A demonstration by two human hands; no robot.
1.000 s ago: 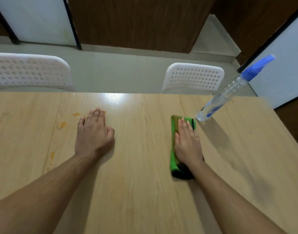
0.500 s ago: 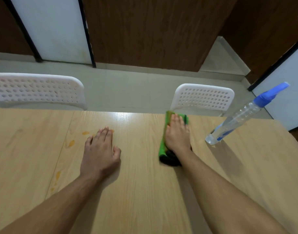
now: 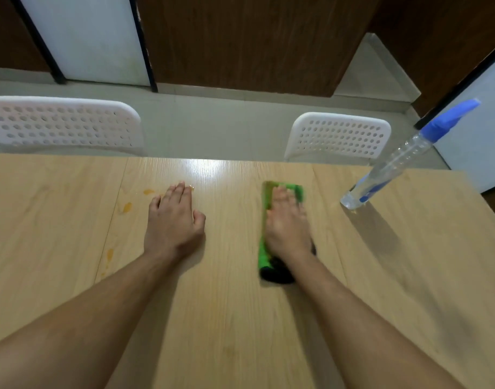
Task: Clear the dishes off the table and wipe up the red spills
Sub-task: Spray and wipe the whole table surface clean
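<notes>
The tabletop [image 3: 240, 318] is pale wood-grain laminate, smooth and glossy, with a bright glare patch near its far edge at upper centre of the frame. The left hand [image 3: 174, 221] lies flat on it, palm down, fingers straight and close together, holding nothing. The right hand [image 3: 287, 221] presses flat on a folded green cloth [image 3: 264, 248], a long narrow pad of soft fabric with a dark, almost black end nearest the viewer; the fingers lie straight along the cloth, slightly blurred. The two hands are well apart.

Orange-red spills [image 3: 127, 207] dot the tabletop left of the left hand: small irregular smears near its fingertips and a few more drops lower down along a seam in the laminate. The cloth is right of centre, away from these stains.

At the right of the frame stands a clear plastic spray bottle [image 3: 386, 171], slender and cylindrical, with a blue trigger head and a blue tube inside; it appears to hold clear liquid, though the level cannot be told.

Beyond the far edge, two white plastic chair backs with round perforations: the left chair [image 3: 64, 124] and the right chair [image 3: 339, 136].
</notes>
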